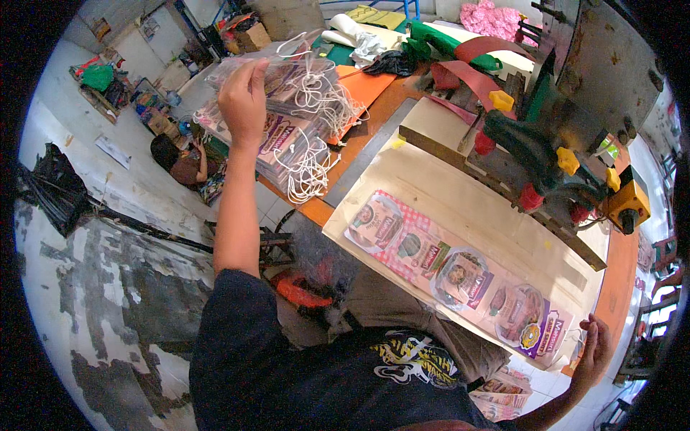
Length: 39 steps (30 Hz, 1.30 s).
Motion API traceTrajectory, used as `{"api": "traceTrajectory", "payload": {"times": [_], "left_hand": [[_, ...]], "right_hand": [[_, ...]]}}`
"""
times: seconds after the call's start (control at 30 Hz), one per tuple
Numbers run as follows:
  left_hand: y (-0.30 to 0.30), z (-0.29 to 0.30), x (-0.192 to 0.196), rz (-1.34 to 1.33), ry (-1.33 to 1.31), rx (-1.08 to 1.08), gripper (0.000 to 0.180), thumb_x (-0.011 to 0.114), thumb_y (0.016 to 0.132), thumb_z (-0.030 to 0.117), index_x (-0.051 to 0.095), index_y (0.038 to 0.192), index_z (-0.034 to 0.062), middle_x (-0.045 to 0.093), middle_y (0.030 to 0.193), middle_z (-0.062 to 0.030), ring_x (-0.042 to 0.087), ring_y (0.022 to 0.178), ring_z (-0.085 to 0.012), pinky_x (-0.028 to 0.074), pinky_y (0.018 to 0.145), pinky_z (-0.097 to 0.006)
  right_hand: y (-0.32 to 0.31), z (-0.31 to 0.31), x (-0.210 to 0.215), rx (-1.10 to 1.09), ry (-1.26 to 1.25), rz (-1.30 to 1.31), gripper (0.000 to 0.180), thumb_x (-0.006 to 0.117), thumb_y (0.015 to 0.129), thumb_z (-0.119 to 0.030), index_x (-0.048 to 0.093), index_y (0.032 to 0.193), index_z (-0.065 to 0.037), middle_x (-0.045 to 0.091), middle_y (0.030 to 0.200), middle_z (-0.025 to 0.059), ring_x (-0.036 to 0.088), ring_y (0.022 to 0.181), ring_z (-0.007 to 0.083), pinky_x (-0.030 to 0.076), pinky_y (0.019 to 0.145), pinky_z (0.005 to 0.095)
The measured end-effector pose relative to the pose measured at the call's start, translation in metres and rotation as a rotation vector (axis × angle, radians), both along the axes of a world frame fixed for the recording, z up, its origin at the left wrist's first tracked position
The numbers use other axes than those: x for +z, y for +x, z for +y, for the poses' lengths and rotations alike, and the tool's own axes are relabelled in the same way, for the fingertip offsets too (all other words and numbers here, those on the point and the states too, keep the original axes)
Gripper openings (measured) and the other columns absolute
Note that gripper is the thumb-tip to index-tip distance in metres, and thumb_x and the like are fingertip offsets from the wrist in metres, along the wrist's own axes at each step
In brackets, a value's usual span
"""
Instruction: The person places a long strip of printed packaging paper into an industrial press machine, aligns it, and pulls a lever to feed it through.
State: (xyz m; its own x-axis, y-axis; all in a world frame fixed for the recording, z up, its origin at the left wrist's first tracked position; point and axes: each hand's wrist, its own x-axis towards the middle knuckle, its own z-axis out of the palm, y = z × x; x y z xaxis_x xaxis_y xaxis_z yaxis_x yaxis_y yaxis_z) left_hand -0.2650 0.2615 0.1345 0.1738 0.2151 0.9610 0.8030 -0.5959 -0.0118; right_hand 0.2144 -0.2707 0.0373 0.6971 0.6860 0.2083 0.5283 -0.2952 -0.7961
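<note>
The person wears a black T-shirt (302, 388) with a loose, short left sleeve (233, 309) in plain cloth. Across the chest runs a print (417, 359) of jagged yellow shapes and curling white outlines. The trousers (392, 300) are dull greyish brown. The left hand (244, 97) and right hand (595, 348) are bare.

Whitish wall (79, 133), tiled floor (273, 208); orange table (624, 276)

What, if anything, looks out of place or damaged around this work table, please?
The white strings spill in messy, overlapping loops beside the stack of printed sheets, so they look tangled. At lower left, the patchy surface looks worn: its white coat is broken by dark grey areas.
</note>
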Motion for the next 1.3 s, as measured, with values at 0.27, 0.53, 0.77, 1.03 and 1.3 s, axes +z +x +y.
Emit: {"api": "traceTrajectory", "payload": {"times": [0.27,0.53,0.77,1.03,1.3], "left_hand": [[0.071,-0.093,-0.032,-0.077,0.153,-0.52,0.018,0.059,0.1,0.017,0.068,0.098,0.0017,0.073,0.097,-0.0139,0.071,0.092,-0.0302,0.053,0.09,-0.046],[0.113,-0.219,-0.064,0.153,-0.032,-0.841,0.038,0.077,0.084,0.038,0.063,0.109,0.0127,0.07,0.111,-0.0065,0.068,0.106,-0.0252,0.052,0.083,-0.04],[0.143,-0.274,-0.115,0.321,-0.135,-1.108,0.036,0.078,0.083,0.041,0.066,0.097,0.0109,0.07,0.102,-0.0075,0.068,0.104,-0.0259,0.053,0.079,-0.036],[0.105,-0.236,-0.162,-1.153,-0.784,-0.719,0.065,0.06,0.098,0.047,0.038,0.142,0.0043,0.049,0.135,-0.014,0.051,0.122,-0.0228,0.047,0.09,-0.041],[0.091,-0.2,-0.153,-1.478,-1.258,-1.456,0.059,0.042,0.105,0.049,0.04,0.147,0.0074,0.053,0.143,-0.0139,0.053,0.129,-0.0318,0.044,0.106,-0.056]], "right_hand": [[-0.08,0.077,0.009,0.591,0.27,0.226,0.026,0.059,0.098,-0.018,0.067,0.103,0.006,0.07,0.091,0.0163,0.067,0.085,0.022,0.053,0.074,0.0341],[-0.156,0.145,-0.005,0.756,0.334,0.843,0.079,0.064,0.089,-0.061,0.055,0.134,0.004,0.067,0.119,0.0212,0.066,0.107,0.0317,0.051,0.096,0.0441],[-0.172,0.159,0.002,0.297,0.303,1.201,0.045,0.061,0.097,-0.024,0.05,0.132,0.003,0.065,0.12,0.0173,0.068,0.102,0.0256,0.058,0.088,0.0392],[-0.12,0.136,-0.045,0.173,0.461,1.021,0.045,0.061,0.098,-0.027,0.052,0.13,0.003,0.068,0.114,0.0147,0.07,0.097,0.0234,0.059,0.085,0.0378],[-0.083,0.112,-0.053,-0.082,0.609,0.878,0.033,0.061,0.1,-0.026,0.058,0.121,0.0,0.065,0.111,0.0089,0.065,0.096,0.0167,0.055,0.081,0.0297]]}}
